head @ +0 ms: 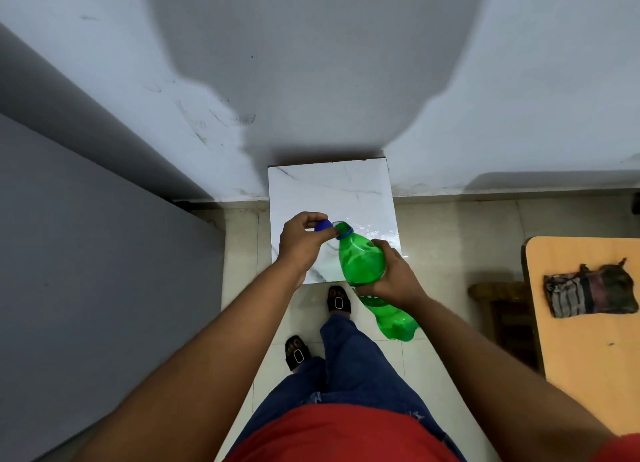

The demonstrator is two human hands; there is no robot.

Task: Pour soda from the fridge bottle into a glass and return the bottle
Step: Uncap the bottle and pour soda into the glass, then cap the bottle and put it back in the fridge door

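My right hand grips the middle of a green plastic soda bottle, tilted with its neck pointing up and left over a white marble-topped stand. The bottle's mouth is uncovered. My left hand pinches the blue cap just left of the mouth, touching or almost touching it. The bottle's lower part shows below my right wrist. A curved glint beside the bottle's mouth may be a glass rim, but I cannot tell.
A grey fridge side fills the left. An orange table with a striped cloth pouch stands at the right, a dark wooden stool beside it. A white wall is ahead; my sandalled feet stand on the tiled floor.
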